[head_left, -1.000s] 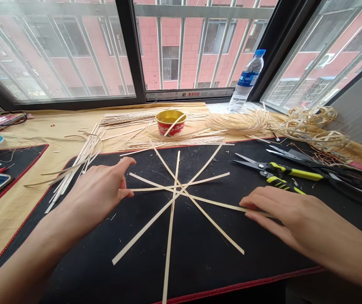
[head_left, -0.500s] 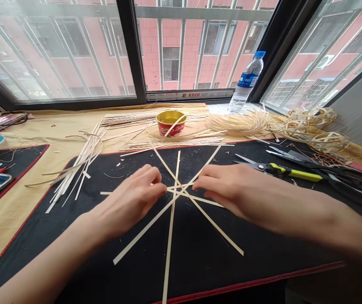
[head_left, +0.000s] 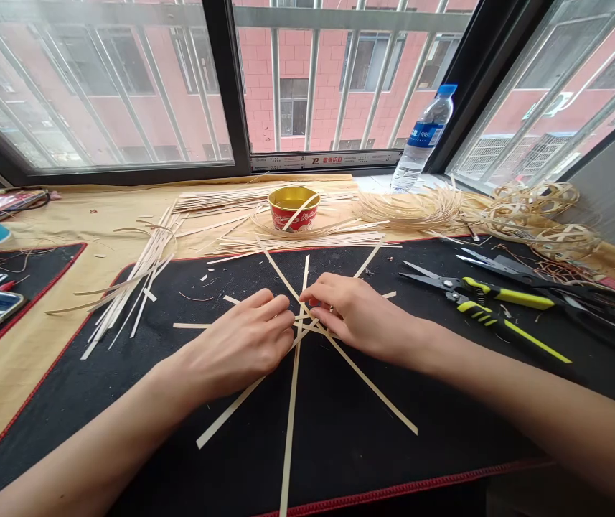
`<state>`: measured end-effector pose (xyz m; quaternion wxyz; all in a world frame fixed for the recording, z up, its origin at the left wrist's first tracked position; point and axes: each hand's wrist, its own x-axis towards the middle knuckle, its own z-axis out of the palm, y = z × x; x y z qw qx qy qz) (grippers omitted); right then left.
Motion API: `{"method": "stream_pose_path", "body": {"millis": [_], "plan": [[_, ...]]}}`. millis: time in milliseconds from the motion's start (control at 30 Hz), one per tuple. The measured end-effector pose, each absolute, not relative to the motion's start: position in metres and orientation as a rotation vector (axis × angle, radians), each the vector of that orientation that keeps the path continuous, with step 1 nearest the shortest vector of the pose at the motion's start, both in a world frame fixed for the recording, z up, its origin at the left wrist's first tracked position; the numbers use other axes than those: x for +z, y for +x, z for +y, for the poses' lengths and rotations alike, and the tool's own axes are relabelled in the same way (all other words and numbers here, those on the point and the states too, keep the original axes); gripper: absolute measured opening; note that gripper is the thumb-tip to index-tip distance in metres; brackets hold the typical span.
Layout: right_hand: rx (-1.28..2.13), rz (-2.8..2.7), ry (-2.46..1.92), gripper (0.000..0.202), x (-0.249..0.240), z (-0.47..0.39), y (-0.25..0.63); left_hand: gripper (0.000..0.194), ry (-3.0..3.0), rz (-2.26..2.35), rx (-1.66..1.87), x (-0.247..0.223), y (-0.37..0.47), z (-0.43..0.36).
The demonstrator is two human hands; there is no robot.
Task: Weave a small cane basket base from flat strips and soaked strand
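View: head camera, the only one I have on my feed.
Crossed strips: several pale flat strips [head_left: 292, 409] laid as a star on the black mat [head_left: 361, 445], their crossing at mid-mat between the hands, the ends fanning outward.
Left hand: the left hand [head_left: 256, 341] lies over the left side of the star, fingers curled and bunched; its fingertips are hidden from me, so I cannot tell what they grip.
Right hand: the right hand [head_left: 358, 312] is at the crossing, thumb and forefinger drawn close together; I cannot tell whether a strip is pinched.
Step in hand: adjusting the crossing with both hands, as I judge it.
Next move calls for: light fingertip work, with the crossing steadied; loose strips could slide out of line.
Loose stock: a strip bundle [head_left: 135, 287] at left, a coil [head_left: 409, 207] behind.
Tin: a red and gold tin [head_left: 279, 215] beyond the mat, one strip leaning in it.
Cutters: yellow-handled shears [head_left: 522, 295] at right, blades apart.
Bottle: a blue-capped bottle [head_left: 424, 134] beside the window frame.
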<state>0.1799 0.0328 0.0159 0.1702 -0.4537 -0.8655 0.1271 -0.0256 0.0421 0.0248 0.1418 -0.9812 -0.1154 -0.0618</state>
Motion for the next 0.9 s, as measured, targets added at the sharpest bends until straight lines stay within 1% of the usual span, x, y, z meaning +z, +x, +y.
{"method": "stream_pose_path", "body": {"millis": [267, 333, 433, 467, 533, 667, 733, 767, 833, 867, 900], "plan": [[0.439, -2.329, -1.224, 0.016, 0.005, 0.035, 0.184, 0.023, -2.984, -0.587, -0.259, 0.029, -0.035, 0.045], [0.466, -2.284, -1.208, 0.015, 0.004, 0.034, 0.185, 0.023, -2.947, -0.643, -0.353, 0.031, -0.036, 0.043], [0.489, -2.233, -1.182, 0.014, 0.004, 0.033, 0.188, 0.03, -2.834, -0.713, -0.538, 0.031, -0.037, 0.041], [0.482, -2.224, -1.173, 0.014, 0.004, 0.032, 0.189, 0.027, -2.799, -0.742, -0.583, 0.031, -0.037, 0.04], [0.459, -2.216, -1.162, 0.014, 0.004, 0.03, 0.191, 0.016, -2.758, -0.818, -0.608, 0.031, -0.036, 0.04], [0.417, -2.208, -1.148, 0.015, 0.005, 0.025, 0.191, 0.019, -2.683, -0.967, -0.688, 0.033, -0.034, 0.038], [0.402, -2.195, -1.129, 0.016, 0.005, 0.022, 0.191, 0.007, -2.617, -1.032, -0.82, 0.036, -0.033, 0.036], [0.393, -2.19, -1.121, 0.017, 0.005, 0.021, 0.191, 0.01, -2.582, -1.079, -0.877, 0.038, -0.033, 0.034], [0.369, -2.187, -1.107, 0.02, 0.006, 0.019, 0.19, 0.029, -2.515, -1.176, -0.937, 0.041, -0.033, 0.032], [0.36, -2.187, -1.101, 0.021, 0.006, 0.019, 0.19, 0.034, -2.495, -1.209, -0.942, 0.042, -0.033, 0.031], [0.353, -2.186, -1.096, 0.022, 0.006, 0.018, 0.19, 0.034, -2.48, -1.232, -0.942, 0.043, -0.033, 0.03]]}}
